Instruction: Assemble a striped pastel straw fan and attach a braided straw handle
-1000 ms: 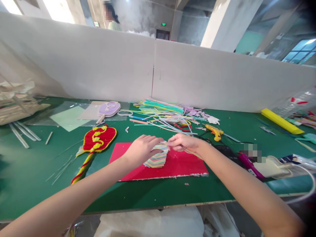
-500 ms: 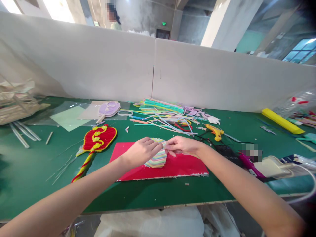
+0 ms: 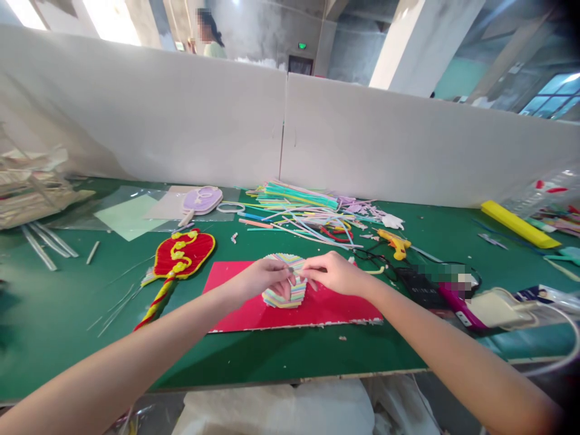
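A striped pastel piece [image 3: 285, 297] lies on the red board [image 3: 344, 308] in the middle of the table. Over it, my left hand [image 3: 268, 277] pinches with thumb and forefinger at something tiny and greyish. My right hand [image 3: 333, 272] is closed in a pinch just beside it, above the right edge of the striped piece; what it holds is too small to name. The fingertips of both hands nearly meet. To the left rests a red fan [image 3: 197, 254] with yellow trim and a twisted red and yellow handle.
Behind the board lies a pile of pastel strips [image 3: 299, 196]. A yellow glue gun [image 3: 396, 243] with cables, a dark phone-like device [image 3: 421, 289] and a yellow bar [image 3: 519, 225] are on the right. At back left sits a lilac fan [image 3: 202, 200]. A person [image 3: 211, 36] is beyond the partition.
My left hand has turned, so its thumb and fingertips now show, and it has drawn slightly back from over the striped piece. My right hand has shifted only a little.
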{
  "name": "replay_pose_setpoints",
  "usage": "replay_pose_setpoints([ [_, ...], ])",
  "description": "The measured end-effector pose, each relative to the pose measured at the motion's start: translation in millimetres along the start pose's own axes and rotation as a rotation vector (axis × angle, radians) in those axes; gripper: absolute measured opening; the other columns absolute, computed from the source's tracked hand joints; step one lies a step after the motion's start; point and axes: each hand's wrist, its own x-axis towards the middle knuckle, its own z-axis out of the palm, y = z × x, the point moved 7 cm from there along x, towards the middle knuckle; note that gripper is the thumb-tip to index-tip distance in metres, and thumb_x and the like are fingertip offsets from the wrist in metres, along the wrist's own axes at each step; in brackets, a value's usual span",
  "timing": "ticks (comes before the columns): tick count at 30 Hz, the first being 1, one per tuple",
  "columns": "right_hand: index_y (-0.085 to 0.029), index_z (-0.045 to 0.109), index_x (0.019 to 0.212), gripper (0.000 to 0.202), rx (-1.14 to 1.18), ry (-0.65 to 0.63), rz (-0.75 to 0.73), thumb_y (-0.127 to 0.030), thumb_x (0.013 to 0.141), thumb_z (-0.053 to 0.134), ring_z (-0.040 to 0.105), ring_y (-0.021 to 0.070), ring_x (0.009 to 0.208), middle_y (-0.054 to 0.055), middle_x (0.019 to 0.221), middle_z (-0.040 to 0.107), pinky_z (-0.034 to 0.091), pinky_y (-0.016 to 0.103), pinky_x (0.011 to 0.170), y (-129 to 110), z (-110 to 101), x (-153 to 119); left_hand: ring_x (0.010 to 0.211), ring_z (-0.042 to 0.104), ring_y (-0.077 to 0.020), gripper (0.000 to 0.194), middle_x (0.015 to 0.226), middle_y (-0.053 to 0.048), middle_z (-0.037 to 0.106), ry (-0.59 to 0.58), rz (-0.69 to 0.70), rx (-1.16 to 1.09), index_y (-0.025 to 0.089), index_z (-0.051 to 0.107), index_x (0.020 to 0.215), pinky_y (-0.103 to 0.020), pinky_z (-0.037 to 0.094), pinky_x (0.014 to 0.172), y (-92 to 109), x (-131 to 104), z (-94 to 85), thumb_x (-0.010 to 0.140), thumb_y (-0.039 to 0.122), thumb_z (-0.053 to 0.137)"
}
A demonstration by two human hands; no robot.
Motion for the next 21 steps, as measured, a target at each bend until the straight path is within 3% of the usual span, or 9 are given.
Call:
replay_pose_setpoints([
  [4, -0.014, 0.064, 0.073, 0.041, 0.328, -0.239, 0.137, -0.05, 0.084, 0.048, 0.043, 0.0099, 0.052, -0.001, 0.054, 0.057, 0.033, 0.023, 0.055, 2.2, 6.9, 5.4, 0.079, 0.062, -0.0182, 0.029, 0.089, -0.006, 0.068, 0.212, 0.313, 0.699, 0.019, 0.059, 0.096, -0.028, 0.044, 0.068, 28.3, -14.2, -5.1, 0.088, 0.039, 0.041],
  [6, -0.013, 0.063, 0.078, 0.04, 0.435, -0.324, 0.159, -0.051, 0.082, 0.05, 0.04, 0.009, 0.05, -0.002, 0.051, 0.054, 0.031, 0.022, 0.053, 0.0, 10.3, 7.0, 0.077, 0.062, -0.0186, 0.02, 0.086, -0.005, 0.067, 0.288, 0.45, 1.052, 0.019, 0.057, 0.098, -0.03, 0.044, 0.07, 40.3, -22.5, 2.2, 0.087, 0.032, 0.046],
  [8, -0.013, 0.063, 0.081, 0.04, 0.503, -0.392, 0.177, -0.051, 0.082, 0.051, 0.035, 0.0075, 0.046, -0.004, 0.049, 0.052, 0.028, 0.022, 0.05, -1.7, 14.0, 6.8, 0.073, 0.062, -0.0175, 0.014, 0.078, -0.004, 0.066, 0.282, 0.563, 1.293, 0.017, 0.057, 0.09, -0.03, 0.043, 0.072, 45.3, -28.1, 12.9, 0.088, 0.021, 0.044],
  [11, -0.012, 0.063, 0.079, 0.042, 0.57, -0.437, 0.2, -0.052, 0.081, 0.051, 0.032, 0.0064, 0.045, -0.003, 0.054, 0.053, 0.026, 0.023, 0.047, -0.8, 16.6, 3.3, 0.069, 0.061, -0.0153, 0.017, 0.072, -0.002, 0.064, 0.235, 0.651, 1.43, 0.017, 0.056, 0.082, -0.028, 0.042, 0.069, 45.3, -32.9, 21.0, 0.089, 0.015, 0.04],
  [16, -0.013, 0.058, 0.07, 0.04, 0.686, -0.458, 0.262, -0.052, 0.077, 0.057, 0.039, 0.0064, 0.048, -0.002, 0.059, 0.055, 0.028, 0.023, 0.05, 7.7, 19.5, -5.2, 0.069, 0.06, -0.0143, 0.019, 0.072, -0.002, 0.064, 0.279, 0.753, 1.508, 0.018, 0.056, 0.092, -0.028, 0.042, 0.071, 46.6, -39.9, 20.8, 0.09, 0.015, 0.037],
  [21, -0.014, 0.057, 0.071, 0.037, 0.657, -0.32, 0.248, -0.05, 0.076, 0.06, 0.039, 0.0069, 0.05, -0.002, 0.059, 0.054, 0.029, 0.023, 0.052, 9.3, 15.1, -1.8, 0.066, 0.059, -0.0151, 0.023, 0.072, -0.004, 0.064, 0.261, 0.789, 1.6, 0.015, 0.055, 0.09, -0.03, 0.043, 0.072, 43.3, -38.0, 24.9, 0.088, 0.008, 0.033],
])
